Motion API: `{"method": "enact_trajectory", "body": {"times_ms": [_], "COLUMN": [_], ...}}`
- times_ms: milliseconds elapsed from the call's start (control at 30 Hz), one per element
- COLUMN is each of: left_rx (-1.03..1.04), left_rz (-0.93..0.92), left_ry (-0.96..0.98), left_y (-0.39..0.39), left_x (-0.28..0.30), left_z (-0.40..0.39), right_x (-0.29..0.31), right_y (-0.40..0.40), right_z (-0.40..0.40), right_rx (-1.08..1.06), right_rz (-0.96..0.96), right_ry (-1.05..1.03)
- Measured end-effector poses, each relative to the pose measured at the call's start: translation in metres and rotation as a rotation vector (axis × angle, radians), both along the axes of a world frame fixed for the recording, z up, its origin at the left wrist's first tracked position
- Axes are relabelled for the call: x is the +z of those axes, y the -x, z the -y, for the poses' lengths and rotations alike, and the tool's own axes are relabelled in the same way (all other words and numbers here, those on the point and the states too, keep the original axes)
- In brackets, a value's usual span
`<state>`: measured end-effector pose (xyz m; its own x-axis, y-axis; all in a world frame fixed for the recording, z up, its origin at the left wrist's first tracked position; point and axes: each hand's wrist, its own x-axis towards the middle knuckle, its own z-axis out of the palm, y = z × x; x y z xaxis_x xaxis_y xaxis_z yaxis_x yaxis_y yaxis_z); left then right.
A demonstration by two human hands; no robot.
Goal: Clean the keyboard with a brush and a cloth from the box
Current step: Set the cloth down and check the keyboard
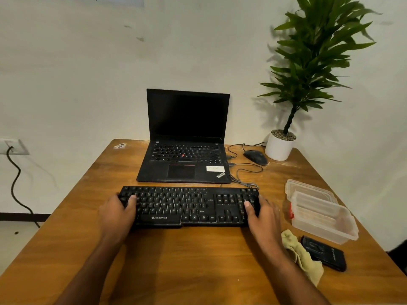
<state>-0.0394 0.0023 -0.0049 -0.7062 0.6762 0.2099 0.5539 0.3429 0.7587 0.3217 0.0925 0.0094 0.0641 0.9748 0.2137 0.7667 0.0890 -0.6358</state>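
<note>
Both hands grip the keyboard (189,205): left hand (116,213), right hand (263,216), thumbs over its keys.

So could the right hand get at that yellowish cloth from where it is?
Probably yes. The cloth lies bare on the table just beside the right wrist, with nothing on top of it. The right hand would first have to let go of the keyboard end that it grips.

Left hand (117,213) and right hand (263,216): fingers hidden behind the keyboard (189,205) ends, only thumbs showing on keys. Box (323,219) contents blurred, unreadable through cloudy plastic; red thing (291,211) beside it mostly hidden. Table (176,260) near edge cut off by frame.
</note>
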Motion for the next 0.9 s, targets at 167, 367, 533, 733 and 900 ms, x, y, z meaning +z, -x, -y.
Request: {"method": "enact_trajectory", "body": {"times_ms": [167, 367, 533, 733, 900], "left_rx": [0.004, -0.009, -0.005, -0.004, -0.015], "left_rz": [0.014, -0.042, -0.07, -0.089, -0.075], "left_ry": [0.04, 0.002, 0.036, 0.049, 0.058], "left_y": [0.006, 0.004, 0.012, 0.018, 0.022], "left_x": [-0.006, -0.013, -0.023, -0.024, -0.026], "left_z": [-0.022, -0.026, -0.031, -0.039, -0.041], "right_x": [0.004, -0.009, -0.013, -0.017, -0.018], "right_y": [0.006, 0.009, 0.011, 0.013, 0.016], "right_z": [-0.022, -0.041, -0.046, -0.045, -0.045], "right_rx": [0.03, 0.054, 0.034, 0.018, 0.017], "right_rz": [-0.023, -0.019, 0.035, 0.083, 0.091], "right_ry": [0.0, 0.018, 0.033, 0.05, 0.056]}}
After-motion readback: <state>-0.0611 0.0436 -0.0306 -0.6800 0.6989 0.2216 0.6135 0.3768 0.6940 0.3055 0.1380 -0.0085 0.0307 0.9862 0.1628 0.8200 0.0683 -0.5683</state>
